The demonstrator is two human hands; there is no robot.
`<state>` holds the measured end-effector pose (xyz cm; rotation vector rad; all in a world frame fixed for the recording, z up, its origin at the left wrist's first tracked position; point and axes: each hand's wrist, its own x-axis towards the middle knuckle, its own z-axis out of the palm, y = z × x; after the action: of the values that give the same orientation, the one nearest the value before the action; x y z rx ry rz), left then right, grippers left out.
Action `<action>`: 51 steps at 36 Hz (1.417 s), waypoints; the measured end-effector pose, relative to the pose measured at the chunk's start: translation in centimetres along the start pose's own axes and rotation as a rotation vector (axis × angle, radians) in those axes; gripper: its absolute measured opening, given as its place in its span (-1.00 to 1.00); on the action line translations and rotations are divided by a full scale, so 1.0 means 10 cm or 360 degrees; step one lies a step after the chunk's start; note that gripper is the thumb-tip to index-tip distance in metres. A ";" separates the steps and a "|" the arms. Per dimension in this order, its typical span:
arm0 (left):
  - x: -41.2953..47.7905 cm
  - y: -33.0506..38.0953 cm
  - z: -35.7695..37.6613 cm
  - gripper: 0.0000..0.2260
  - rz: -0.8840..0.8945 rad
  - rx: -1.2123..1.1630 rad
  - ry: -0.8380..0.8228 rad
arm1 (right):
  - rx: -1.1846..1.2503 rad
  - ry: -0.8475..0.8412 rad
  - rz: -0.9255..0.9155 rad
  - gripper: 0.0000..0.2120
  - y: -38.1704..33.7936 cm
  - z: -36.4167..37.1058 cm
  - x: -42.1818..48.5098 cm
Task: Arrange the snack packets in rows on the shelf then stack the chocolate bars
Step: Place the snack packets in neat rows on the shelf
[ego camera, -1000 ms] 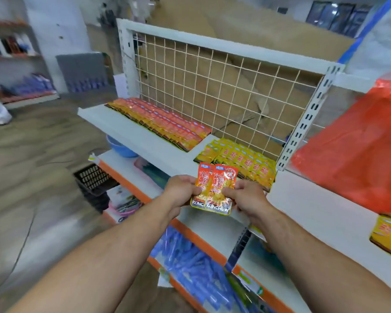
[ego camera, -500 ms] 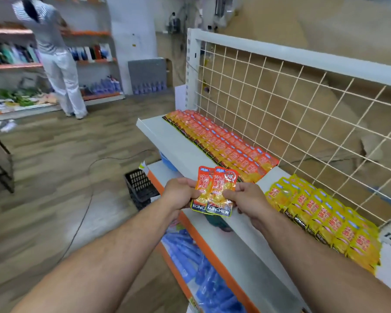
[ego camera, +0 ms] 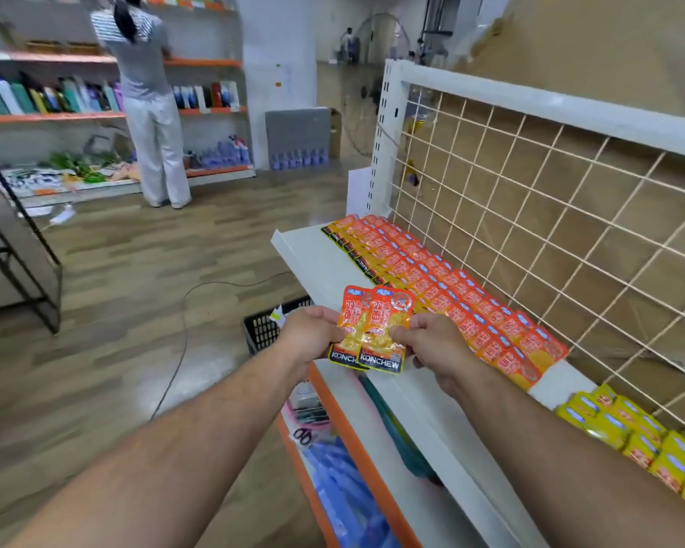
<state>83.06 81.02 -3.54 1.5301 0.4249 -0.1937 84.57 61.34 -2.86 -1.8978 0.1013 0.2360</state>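
Two orange snack packets [ego camera: 374,328] marked KONCHEW overlap in front of me, held upright over the front edge of the white shelf [ego camera: 313,267]. My left hand [ego camera: 307,336] grips their left side and my right hand [ego camera: 432,340] pinches their right side. Behind them, rows of orange packets [ego camera: 432,278] lie along the wire back of the shelf. Yellow packets [ego camera: 641,441] lie in rows at the right end. No chocolate bars are in view.
A white wire grid [ego camera: 530,215] backs the shelf. Lower shelves with an orange edge [ego camera: 356,444] hold blue packs and scissors. A black crate [ego camera: 265,328] and a cable lie on the wood floor. A person [ego camera: 147,96] stands at far shelves; a black rack [ego camera: 16,247] is left.
The view has swung left along the shelf, so the orange rows now fill the middle and the yellow rows sit at the right. Both hands keep the same hold on the two packets.
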 end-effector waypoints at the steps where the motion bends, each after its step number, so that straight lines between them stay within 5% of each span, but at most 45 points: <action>1: 0.08 0.01 -0.03 -0.86 -0.0002 -0.0004 -0.0008 | 0.0000 0.0006 0.0002 -0.57 -0.02 0.04 0.05; 25: 1.89 0.68 -1.05 -0.85 0.0105 0.0225 -0.0431 | 0.0211 0.0459 0.0169 -0.59 -0.53 1.22 1.26; 51: 3.37 1.27 -0.82 -0.85 0.0180 0.0653 -0.0492 | 0.0225 0.0635 0.0290 -0.84 -0.63 1.18 2.52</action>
<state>117.47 94.40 -4.66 1.8822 0.0509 -0.4425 109.01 75.74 -6.15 -1.7729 0.5477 -0.0306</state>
